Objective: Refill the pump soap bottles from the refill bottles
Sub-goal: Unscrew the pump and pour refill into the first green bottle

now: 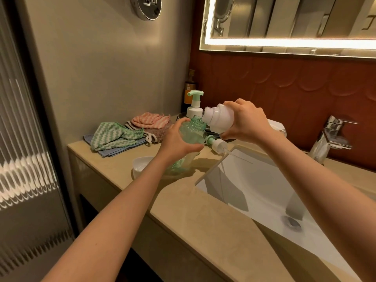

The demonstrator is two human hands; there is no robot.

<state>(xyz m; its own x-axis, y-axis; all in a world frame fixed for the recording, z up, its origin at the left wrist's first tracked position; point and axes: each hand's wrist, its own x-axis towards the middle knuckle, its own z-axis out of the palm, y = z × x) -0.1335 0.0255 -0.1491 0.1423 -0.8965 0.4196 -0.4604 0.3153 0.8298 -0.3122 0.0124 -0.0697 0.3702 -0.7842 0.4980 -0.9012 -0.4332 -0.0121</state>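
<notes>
Crowding the counter (183, 210): cloths (114, 137), bowl (140, 165), loose pump (216, 143), perhaps a tray (213, 132).

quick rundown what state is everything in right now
translucent green pump bottle: pump off, tilted, held in left hand
white plastic refill bottle: uncapped, tipped, mouth at the green bottle's neck, held in right hand
green-and-white pump head: unscrewed, lying on the beige counter
white pump bottle with green pump: upright, pump on
chrome tap: no water running

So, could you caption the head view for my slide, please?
Right hand tilts a white bottle to the mouth of a green bottle in the left hand.
</notes>
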